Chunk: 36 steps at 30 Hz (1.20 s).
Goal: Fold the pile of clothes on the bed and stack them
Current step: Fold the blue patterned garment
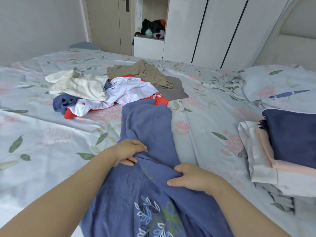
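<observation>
the blue crinkled cotton garment with white and green flower stitching (147, 124) lies in front of me on the bed. its long axis runs straight away from me, the stitched end nearest my body. the plain far end points at the unfolded pile and overlaps the edge of the pile's red cloth. the middle of it is bunched into long ridges between my hands.

my left hand (127, 153) sits on the garment's left edge, palm down, forearm coming in from the lower left. its fingers are curled over a gathered ridge of the blue cloth with the thumb tucked under, so it is gripping the fabric. my right hand (191, 178) is nearer to me and to the right, forearm coming in from the lower right. its fingers are hooked over a raised fold and the thumb is stretched along the cloth below, pinching that fold.

beyond the far end is the loose pile: a white and red jersey-like top (130, 93), a crumpled cream garment (82, 86) resting on it, a small dark blue piece (63, 102) at the left, then a khaki garment (142, 72) and a flat grey one (174, 94) further back.

at my right is the folded stack, a navy piece (290, 139) on top of pink (266, 151) and white (256, 165) layers. everything rests on the pale blue floral sheet (42, 134). a matching pillow (277, 81) lies at the far right, and white wardrobe doors (213, 31) stand behind the bed.
</observation>
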Tool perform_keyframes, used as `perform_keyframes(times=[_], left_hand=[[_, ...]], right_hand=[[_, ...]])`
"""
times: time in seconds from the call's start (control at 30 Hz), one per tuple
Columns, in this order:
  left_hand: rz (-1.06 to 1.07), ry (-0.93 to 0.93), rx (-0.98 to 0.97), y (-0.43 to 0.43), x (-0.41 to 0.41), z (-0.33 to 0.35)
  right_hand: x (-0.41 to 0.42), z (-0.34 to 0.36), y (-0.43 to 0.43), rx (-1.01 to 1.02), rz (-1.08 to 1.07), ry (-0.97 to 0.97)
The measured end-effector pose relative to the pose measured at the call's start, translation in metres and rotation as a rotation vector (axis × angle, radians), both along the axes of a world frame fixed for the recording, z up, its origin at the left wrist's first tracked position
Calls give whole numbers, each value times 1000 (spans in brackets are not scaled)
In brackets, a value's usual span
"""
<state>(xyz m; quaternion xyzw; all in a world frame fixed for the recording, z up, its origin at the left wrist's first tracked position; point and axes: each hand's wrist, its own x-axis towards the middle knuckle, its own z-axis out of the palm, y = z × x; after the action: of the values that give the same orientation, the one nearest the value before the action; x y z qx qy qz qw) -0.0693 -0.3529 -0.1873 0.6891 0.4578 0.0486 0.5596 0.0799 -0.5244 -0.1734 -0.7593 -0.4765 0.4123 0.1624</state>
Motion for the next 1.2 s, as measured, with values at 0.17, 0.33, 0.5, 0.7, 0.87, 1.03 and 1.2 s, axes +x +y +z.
perform_keyframes(times=[0.17, 0.33, 0.5, 0.7, 0.87, 1.03, 1.2], left_hand=[[189, -93, -94, -17, -23, 12], [454, -426, -206, -20, -47, 21], [464, -280, -202, -49, -81, 5], [439, -108, -16, -78, -100, -18], [645, -27, 330, -82, -119, -20], [516, 155, 309, -91, -127, -19], [272, -126, -45, -100, -122, -1]], right_hand=[[-35, 27, -8, 101, 5, -33], [-113, 47, -15, 50, 10, 604], [-120, 26, -18, 418, -347, 625], [-77, -35, -48, 367, -493, -38], [-76, -47, -57, 323, -548, 244], [-77, -41, -54, 343, -652, 423], [-86, -23, -53, 274, -665, 786]])
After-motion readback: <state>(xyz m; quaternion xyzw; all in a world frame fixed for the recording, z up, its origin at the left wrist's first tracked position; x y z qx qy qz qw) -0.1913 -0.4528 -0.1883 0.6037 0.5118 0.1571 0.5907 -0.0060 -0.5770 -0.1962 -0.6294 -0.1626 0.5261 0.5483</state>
